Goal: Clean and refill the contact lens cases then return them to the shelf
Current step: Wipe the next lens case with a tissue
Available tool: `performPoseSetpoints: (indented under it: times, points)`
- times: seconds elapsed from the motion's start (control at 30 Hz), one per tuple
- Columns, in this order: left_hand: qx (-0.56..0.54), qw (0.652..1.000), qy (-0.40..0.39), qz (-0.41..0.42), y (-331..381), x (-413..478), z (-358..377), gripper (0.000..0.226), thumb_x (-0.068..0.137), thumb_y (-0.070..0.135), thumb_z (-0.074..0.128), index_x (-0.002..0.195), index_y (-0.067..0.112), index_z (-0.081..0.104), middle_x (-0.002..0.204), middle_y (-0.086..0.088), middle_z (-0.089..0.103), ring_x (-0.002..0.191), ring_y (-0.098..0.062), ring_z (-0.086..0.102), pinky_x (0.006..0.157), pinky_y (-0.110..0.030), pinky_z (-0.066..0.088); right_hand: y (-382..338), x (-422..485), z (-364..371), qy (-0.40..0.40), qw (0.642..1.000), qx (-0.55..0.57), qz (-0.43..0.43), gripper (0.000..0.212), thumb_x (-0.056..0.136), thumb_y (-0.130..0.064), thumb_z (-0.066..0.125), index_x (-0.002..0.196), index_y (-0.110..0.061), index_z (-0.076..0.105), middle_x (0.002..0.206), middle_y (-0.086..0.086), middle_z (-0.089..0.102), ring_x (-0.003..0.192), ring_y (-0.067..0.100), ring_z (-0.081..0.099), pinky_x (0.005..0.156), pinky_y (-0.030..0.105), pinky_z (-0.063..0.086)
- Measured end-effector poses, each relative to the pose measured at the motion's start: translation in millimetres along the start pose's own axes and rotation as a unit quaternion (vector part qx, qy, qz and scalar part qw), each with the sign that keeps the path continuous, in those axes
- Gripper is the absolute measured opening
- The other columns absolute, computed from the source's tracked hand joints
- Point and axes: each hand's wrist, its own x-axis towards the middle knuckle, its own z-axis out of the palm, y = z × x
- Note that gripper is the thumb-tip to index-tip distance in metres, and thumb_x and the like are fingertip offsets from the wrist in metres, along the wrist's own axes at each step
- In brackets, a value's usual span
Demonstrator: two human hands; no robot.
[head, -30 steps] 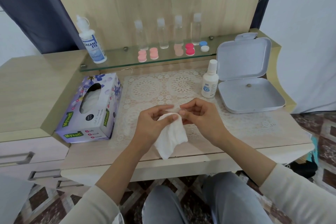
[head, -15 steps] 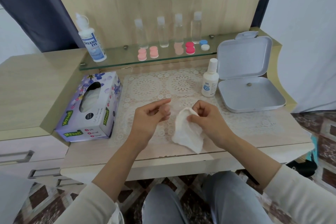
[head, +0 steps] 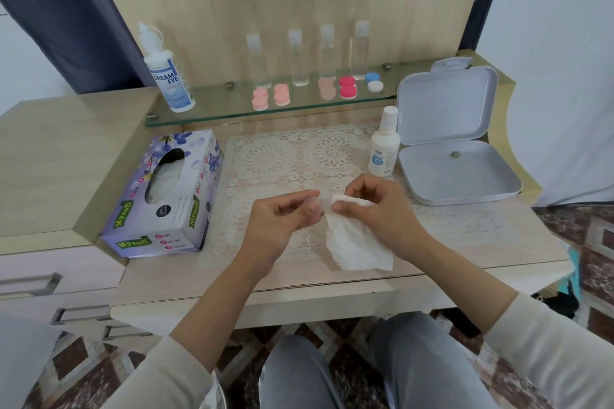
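- The left hand (head: 282, 219) has its grip closed on a small pale case piece (head: 315, 206), pinched between thumb and fingertips above the desk (head: 465, 232). It is too small and blurred to tell whether it is a cap or a well.
- The right hand (head: 382, 209) pinches a bunched corner of a white tissue (head: 355, 242) just beside that piece; the rest hangs limp towards the desk.
- I'd judge the piece light, rigid plastic, and slippery if wet, so it is best held by its rim with the hollow left free for wiping.
- The tissue is soft and tears easily when damp; a folded wad over one fingertip should serve better than the loose tail.
- The other lens cases (head: 281, 95) sit in pairs on the glass shelf (head: 212, 109), with a small solution bottle (head: 383, 149) on the desk below.
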Motion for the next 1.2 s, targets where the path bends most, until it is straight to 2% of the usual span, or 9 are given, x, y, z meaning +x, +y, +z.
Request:
performPoseSetpoints:
  times: [0.17, 0.33, 0.5, 0.6, 0.7, 0.87, 0.97, 1.03, 1.2]
  points:
    - [0.018, 1.000, -0.006, 0.003, 1, -1, -3, 0.017, 0.079, 0.001, 0.063, 0.095, 0.007, 0.068, 0.076, -0.001, 0.072, 0.076, -0.014, 0.069, 0.071, -0.020, 0.054, 0, 3, -1, -0.020, 0.999, -0.030, 0.020, 0.020, 0.070, -0.014, 0.077, 0.077, -0.023, 0.061, 0.075, 0.001, 0.063, 0.067, 0.009, 0.056, 0.062, 0.020, 0.043]
    - [0.027, 1.000, -0.011, 0.005, 1, -2, 1, 0.017, 0.081, 0.001, 0.061, 0.096, 0.005, 0.067, 0.075, 0.001, 0.073, 0.076, -0.014, 0.069, 0.069, -0.018, 0.053, -2, 5, 1, 0.004, 0.998, -0.061, 0.020, 0.014, 0.072, -0.016, 0.076, 0.068, -0.013, 0.063, 0.070, 0.002, 0.062, 0.063, 0.010, 0.054, 0.059, 0.020, 0.042]
    - [0.016, 1.000, 0.005, -0.002, 3, 2, 0, 0.015, 0.080, 0.000, 0.062, 0.092, 0.008, 0.068, 0.071, -0.002, 0.071, 0.073, -0.015, 0.069, 0.071, -0.020, 0.055, -5, 4, -2, -0.016, 0.999, -0.020, 0.029, 0.012, 0.079, -0.005, 0.067, 0.073, -0.015, 0.066, 0.075, -0.003, 0.064, 0.064, 0.003, 0.056, 0.058, 0.009, 0.043]
    - [0.018, 1.000, 0.005, -0.006, 3, 2, -1, 0.014, 0.080, 0.000, 0.063, 0.091, 0.008, 0.068, 0.073, -0.003, 0.072, 0.073, -0.015, 0.069, 0.071, -0.021, 0.055, -1, 2, 2, 0.001, 1.000, -0.020, 0.024, 0.018, 0.071, -0.005, 0.075, 0.076, -0.020, 0.067, 0.079, -0.002, 0.067, 0.070, 0.005, 0.059, 0.067, 0.014, 0.046]
    - [0.019, 1.000, 0.001, -0.008, 2, 1, 1, 0.014, 0.080, 0.001, 0.063, 0.090, 0.008, 0.069, 0.075, -0.001, 0.072, 0.074, -0.014, 0.069, 0.069, -0.019, 0.054, 1, 2, 5, 0.035, 0.999, -0.034, 0.024, 0.015, 0.067, -0.012, 0.079, 0.071, -0.019, 0.066, 0.076, 0.000, 0.067, 0.067, 0.007, 0.059, 0.064, 0.017, 0.046]
    - [0.023, 1.000, 0.007, -0.001, 4, 2, -4, 0.015, 0.081, 0.000, 0.062, 0.090, 0.010, 0.068, 0.074, -0.003, 0.072, 0.074, -0.017, 0.069, 0.070, -0.019, 0.054, -1, 4, -1, -0.021, 1.000, -0.002, 0.012, 0.017, 0.078, -0.004, 0.068, 0.074, -0.020, 0.068, 0.080, -0.010, 0.067, 0.067, -0.005, 0.059, 0.062, 0.008, 0.043]
    - [0.027, 1.000, 0.003, 0.002, 5, 2, -2, 0.015, 0.081, -0.001, 0.061, 0.089, 0.010, 0.068, 0.074, -0.003, 0.072, 0.074, -0.016, 0.069, 0.069, -0.019, 0.054, 2, 5, 0, -0.008, 1.000, -0.018, 0.005, 0.019, 0.069, -0.004, 0.076, 0.078, -0.019, 0.068, 0.084, 0.000, 0.069, 0.077, 0.009, 0.063, 0.070, 0.017, 0.049]
    - [0.030, 1.000, -0.002, 0.006, 5, 2, 1, 0.017, 0.081, -0.002, 0.061, 0.090, 0.010, 0.069, 0.077, -0.003, 0.072, 0.075, -0.016, 0.069, 0.068, -0.018, 0.054, 1, 6, 4, 0.019, 0.999, -0.037, 0.001, 0.019, 0.064, -0.009, 0.081, 0.072, -0.017, 0.065, 0.079, 0.003, 0.068, 0.074, 0.015, 0.062, 0.070, 0.024, 0.050]
    - [0.040, 0.999, -0.012, 0.006, 8, 6, 0, 0.019, 0.080, -0.004, 0.062, 0.093, 0.007, 0.069, 0.076, 0.000, 0.072, 0.074, -0.013, 0.069, 0.067, -0.017, 0.053, -1, 11, 6, 0.034, 0.999, -0.035, -0.002, 0.023, 0.070, -0.016, 0.077, 0.059, -0.012, 0.058, 0.062, -0.005, 0.059, 0.060, 0.010, 0.053, 0.057, 0.022, 0.042]
